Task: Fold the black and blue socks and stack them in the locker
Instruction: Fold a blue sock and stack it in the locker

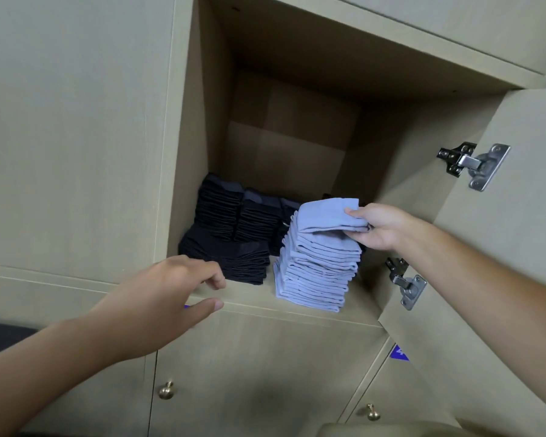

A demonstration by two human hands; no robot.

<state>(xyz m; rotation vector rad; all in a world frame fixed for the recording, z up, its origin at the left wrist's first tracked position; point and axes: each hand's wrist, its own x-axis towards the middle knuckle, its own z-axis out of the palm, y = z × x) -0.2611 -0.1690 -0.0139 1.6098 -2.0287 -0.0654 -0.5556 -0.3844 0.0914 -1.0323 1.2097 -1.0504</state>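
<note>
Inside the open locker [297, 304] stands a tall stack of folded blue socks [316, 272] near the front edge. My right hand [379, 228] pinches a folded blue sock [328, 214] by its right end, just on top of that stack. Stacks of folded black socks [230, 228] fill the locker's left and back. My left hand [171, 294] hovers at the locker's front edge, fingers loosely curled and holding nothing, close to the front black stack [243, 263].
The locker door [486, 247] stands open on the right, with two metal hinges [473, 165]. Closed doors with brass knobs [166, 389] lie below. The back of the locker behind the stacks is dark.
</note>
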